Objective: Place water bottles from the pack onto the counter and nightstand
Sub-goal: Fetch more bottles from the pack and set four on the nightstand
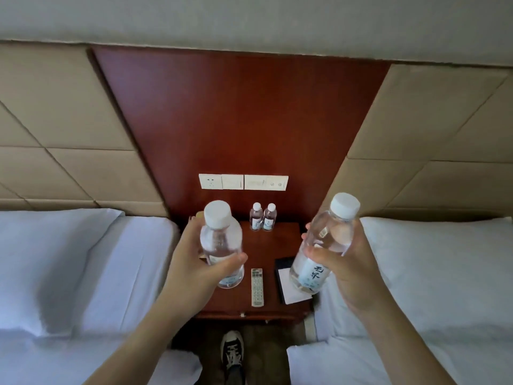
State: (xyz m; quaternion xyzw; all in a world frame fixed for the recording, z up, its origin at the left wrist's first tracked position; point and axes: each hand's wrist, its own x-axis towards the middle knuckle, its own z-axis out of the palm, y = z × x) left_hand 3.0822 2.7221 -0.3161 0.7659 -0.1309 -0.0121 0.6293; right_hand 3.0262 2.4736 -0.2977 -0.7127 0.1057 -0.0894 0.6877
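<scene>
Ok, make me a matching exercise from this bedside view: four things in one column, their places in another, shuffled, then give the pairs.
Things:
1. remote control
2. notepad
3. two small bottles
4. tilted bottle

Places:
A. in the right hand
B. back of the nightstand, below the wall switches
C. right front of the nightstand
D. flat at the front middle, between both held bottles

Pairs: 1-D, 2-C, 3-B, 4-A
</scene>
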